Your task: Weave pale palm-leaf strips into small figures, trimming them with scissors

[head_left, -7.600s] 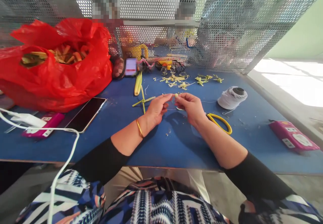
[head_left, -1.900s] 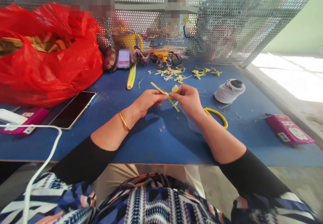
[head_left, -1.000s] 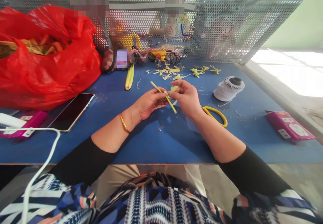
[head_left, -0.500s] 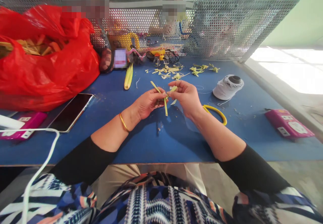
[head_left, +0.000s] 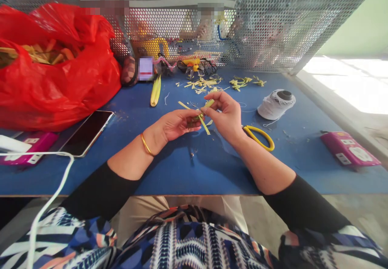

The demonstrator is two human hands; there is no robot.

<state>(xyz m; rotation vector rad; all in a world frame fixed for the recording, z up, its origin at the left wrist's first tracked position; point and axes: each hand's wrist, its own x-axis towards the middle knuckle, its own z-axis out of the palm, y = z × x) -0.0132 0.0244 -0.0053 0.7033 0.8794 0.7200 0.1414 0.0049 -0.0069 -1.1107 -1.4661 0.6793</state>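
Over the middle of the blue table, my left hand point(head_left: 181, 124) pinches pale green leaf strips point(head_left: 205, 126) between thumb and fingers. My right hand point(head_left: 226, 113) meets it from the right, its thumb and forefinger closed on the folded upper end of the same strips. The strips cross each other, with one end sticking out to the upper left and another to the lower right. My fingers hide the crossing itself. Just right of my right wrist lies a yellow scissors handle point(head_left: 266, 139); my forearm covers the rest.
A red plastic bag point(head_left: 57, 91) of dried leaves fills the left, beside a phone point(head_left: 87, 133). A white thread spool point(head_left: 276, 105) and a magenta pack point(head_left: 348, 147) lie right. Leaf scraps point(head_left: 206, 83) and a leaf bundle point(head_left: 155, 92) lie before the perforated metal screen point(head_left: 260, 30).
The lower end of the leaf strips has swung to the right. My left fingers have closed further around them, while both hands stay at nearly the same spot.
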